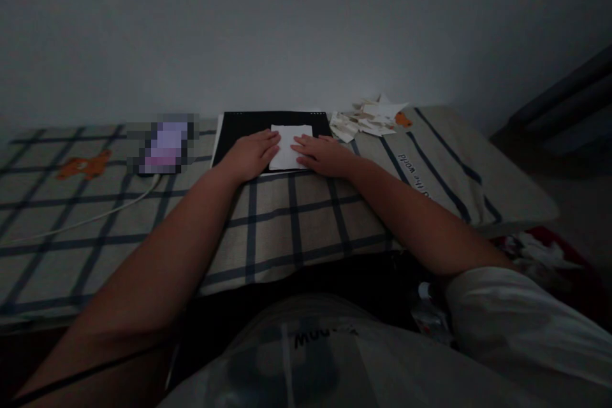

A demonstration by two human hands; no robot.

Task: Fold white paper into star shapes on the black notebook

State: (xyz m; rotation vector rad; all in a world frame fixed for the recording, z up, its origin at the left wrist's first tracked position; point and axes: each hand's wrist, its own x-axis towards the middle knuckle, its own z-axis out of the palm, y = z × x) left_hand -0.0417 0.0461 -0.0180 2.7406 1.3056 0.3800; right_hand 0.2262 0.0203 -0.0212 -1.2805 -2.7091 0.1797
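A small white sheet of paper [288, 148] lies on a black board [239, 131] on the checked bed cover. My left hand [251, 154] rests flat on the paper's left edge, fingers stretched out and together. My right hand [322, 153] lies flat on its right edge, fingers extended. Both hands press down on the paper; neither grips it.
A heap of folded white paper pieces [368, 118] sits just right of the board. A blurred-out phone [162, 146] with a white cable [95, 217] lies to the left. The bed [454, 172] meets a pale wall; clutter lies on the floor at right [535, 255].
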